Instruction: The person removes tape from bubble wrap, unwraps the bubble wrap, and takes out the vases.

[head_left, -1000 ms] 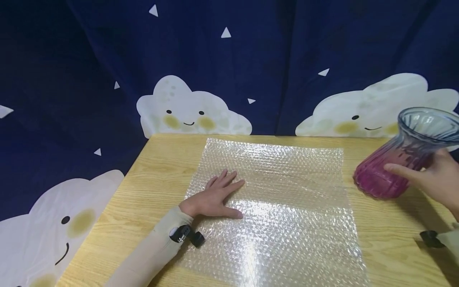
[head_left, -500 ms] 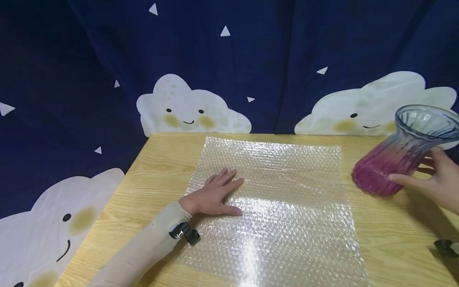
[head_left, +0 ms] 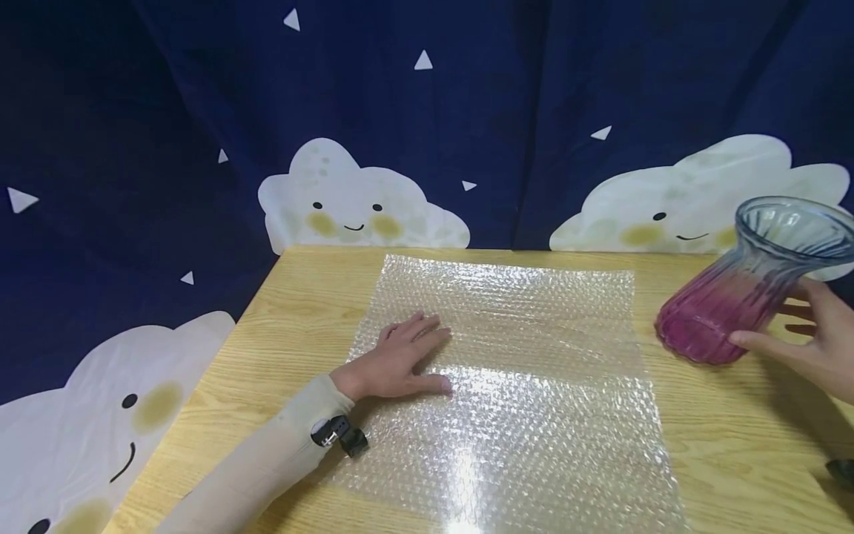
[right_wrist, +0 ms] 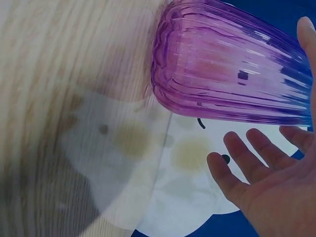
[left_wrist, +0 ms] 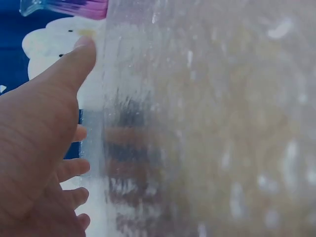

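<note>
A sheet of clear bubble wrap lies flat on the wooden table. My left hand rests palm down on its left part, fingers spread. On the table to the right of the sheet stands a ribbed glass vase, pink at the base and bluish at the flared rim. Beside the vase is my right hand, thumb and fingers apart around its side without gripping. In the right wrist view, a gap shows between these fingers and the glass. The vase's top edges into the left wrist view.
The pale wooden table runs back to a dark blue curtain printed with white smiling clouds and triangles. Wood shows to the left of the sheet and to its right, around the vase.
My right hand has loosened its fingers from the vase and shifted slightly right. The vase stays almost in place. My left hand remains on the bubble wrap, barely moved.
</note>
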A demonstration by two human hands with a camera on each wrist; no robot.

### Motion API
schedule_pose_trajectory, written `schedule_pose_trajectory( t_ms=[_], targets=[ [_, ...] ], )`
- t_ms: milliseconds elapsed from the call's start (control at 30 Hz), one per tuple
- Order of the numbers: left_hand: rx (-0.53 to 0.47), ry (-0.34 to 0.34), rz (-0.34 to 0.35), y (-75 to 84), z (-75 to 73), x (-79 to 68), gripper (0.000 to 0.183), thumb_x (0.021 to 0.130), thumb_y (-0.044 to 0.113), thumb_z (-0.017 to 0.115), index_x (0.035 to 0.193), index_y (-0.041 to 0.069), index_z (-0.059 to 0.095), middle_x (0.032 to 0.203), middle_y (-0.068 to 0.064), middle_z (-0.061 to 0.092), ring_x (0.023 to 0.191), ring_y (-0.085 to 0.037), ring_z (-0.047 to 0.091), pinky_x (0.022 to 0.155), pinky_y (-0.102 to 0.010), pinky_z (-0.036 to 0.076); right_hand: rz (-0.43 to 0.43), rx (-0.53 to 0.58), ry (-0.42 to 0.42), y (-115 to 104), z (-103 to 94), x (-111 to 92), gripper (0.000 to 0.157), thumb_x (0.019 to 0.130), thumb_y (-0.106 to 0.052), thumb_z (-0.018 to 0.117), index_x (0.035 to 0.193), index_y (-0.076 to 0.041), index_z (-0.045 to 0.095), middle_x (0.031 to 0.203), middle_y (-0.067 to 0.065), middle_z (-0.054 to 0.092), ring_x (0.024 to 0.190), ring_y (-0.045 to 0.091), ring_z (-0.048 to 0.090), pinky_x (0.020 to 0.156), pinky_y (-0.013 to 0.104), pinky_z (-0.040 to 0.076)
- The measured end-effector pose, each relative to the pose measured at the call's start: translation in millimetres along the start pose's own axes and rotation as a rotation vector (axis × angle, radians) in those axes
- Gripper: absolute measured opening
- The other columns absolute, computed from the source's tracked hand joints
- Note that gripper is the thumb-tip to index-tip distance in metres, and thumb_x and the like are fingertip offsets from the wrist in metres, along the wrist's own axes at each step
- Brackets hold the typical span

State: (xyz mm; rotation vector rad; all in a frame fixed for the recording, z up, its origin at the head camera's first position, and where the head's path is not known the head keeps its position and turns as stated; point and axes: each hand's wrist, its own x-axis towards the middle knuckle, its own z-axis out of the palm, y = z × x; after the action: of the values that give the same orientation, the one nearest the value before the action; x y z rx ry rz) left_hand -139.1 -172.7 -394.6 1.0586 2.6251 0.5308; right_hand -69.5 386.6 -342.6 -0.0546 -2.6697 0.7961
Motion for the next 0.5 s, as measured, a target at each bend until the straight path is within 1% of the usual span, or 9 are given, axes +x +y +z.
schedule_pose_trajectory(
  t_ms=[67,100,133,167,200,267,400,433,500],
  targets=[
    [-0.001,0.025,-0.005,-0.9,-2.3,-2.2,0.091,0.094,0.067,0.061,0.165,0.019,0.029,0.175,-0.013,0.018,0.163,-0.039,0.008,0.128,-0.067,0.014,-0.029,0.035,0.032,2.6,-0.4,-2.2,0.092,0.074,-0.011,0.092,0.152,-0.007,0.044,0.122,-0.033,0.047,0.098,-0.023,0.042,0.065,-0.006,0.029],
    [0.0,0.042,-0.006,-1.6,-3.8,-3.5,0.089,0.095,0.066,0.061,0.164,0.018,0.03,0.174,-0.014,0.02,0.163,-0.04,0.01,0.127,-0.067,0.015,-0.041,0.05,0.049,3.7,-0.4,-3.5,0.089,0.073,-0.009,0.092,0.15,-0.01,0.048,0.117,-0.041,0.039,0.093,-0.029,0.031,0.065,-0.006,0.03],
    [-0.002,0.057,-0.011,-2.2,-5.8,-5.3,0.088,0.096,0.065,0.06,0.164,0.018,0.03,0.174,-0.015,0.021,0.163,-0.041,0.01,0.127,-0.068,0.016,-0.051,0.064,0.056,3.9,-0.4,-4.4,0.088,0.072,-0.007,0.092,0.149,-0.011,0.049,0.116,-0.043,0.039,0.093,-0.03,0.033,0.066,-0.005,0.03],
    [-0.01,0.073,-0.018,-3.0,-8.2,-7.5,0.087,0.096,0.063,0.06,0.164,0.017,0.03,0.173,-0.015,0.022,0.163,-0.042,0.011,0.127,-0.068,0.016,-0.056,0.069,0.063,4.4,-0.3,-6.0,0.088,0.073,-0.006,0.091,0.15,-0.014,0.049,0.116,-0.044,0.039,0.093,-0.03,0.033,0.066,-0.005,0.03],
    [-0.014,0.088,-0.025,-3.8,-10.6,-9.8,0.086,0.097,0.062,0.06,0.164,0.017,0.031,0.173,-0.016,0.023,0.163,-0.042,0.011,0.127,-0.068,0.016,-0.06,0.073,0.07,5.0,-0.2,-7.8,0.089,0.074,-0.005,0.09,0.152,-0.016,0.048,0.122,-0.04,0.047,0.094,-0.03,0.035,0.067,-0.005,0.029],
    [-0.019,0.118,-0.044,-6.1,-15.1,-14.6,0.084,0.098,0.061,0.059,0.164,0.017,0.031,0.173,-0.016,0.024,0.162,-0.042,0.012,0.126,-0.069,0.017,-0.061,0.088,0.083,6.6,0.2,-12.1,0.088,0.076,-0.005,0.087,0.154,-0.018,0.047,0.128,-0.037,0.049,0.096,-0.03,0.037,0.069,-0.005,0.029],
    [-0.022,0.191,-0.081,-11.3,-23.3,-25.9,0.082,0.099,0.059,0.059,0.163,0.017,0.032,0.172,-0.016,0.026,0.162,-0.042,0.012,0.125,-0.068,0.019,-0.043,0.1,0.102,10.4,0.7,-22.0,0.084,0.084,-0.007,0.081,0.157,-0.019,0.043,0.136,-0.036,0.046,0.097,-0.032,0.036,0.077,-0.004,0.026],
    [-0.027,0.213,-0.091,-12.7,-25.1,-28.8,0.081,0.099,0.058,0.06,0.163,0.016,0.033,0.171,-0.016,0.027,0.162,-0.042,0.012,0.124,-0.068,0.019,-0.037,0.108,0.11,11.3,0.7,-24.5,0.082,0.085,-0.007,0.08,0.157,-0.021,0.043,0.129,-0.043,0.04,0.099,-0.031,0.037,0.08,-0.004,0.025],
    [-0.042,0.256,-0.111,-14.9,-28.7,-35.0,0.08,0.099,0.055,0.062,0.163,0.017,0.032,0.172,-0.015,0.026,0.163,-0.04,0.01,0.124,-0.067,0.018,-0.013,0.108,0.119,11.1,1.3,-29.3,0.08,0.088,-0.009,0.077,0.158,-0.026,0.041,0.14,-0.038,0.04,0.106,-0.031,0.037,0.092,-0.003,0.025]
  ],
)
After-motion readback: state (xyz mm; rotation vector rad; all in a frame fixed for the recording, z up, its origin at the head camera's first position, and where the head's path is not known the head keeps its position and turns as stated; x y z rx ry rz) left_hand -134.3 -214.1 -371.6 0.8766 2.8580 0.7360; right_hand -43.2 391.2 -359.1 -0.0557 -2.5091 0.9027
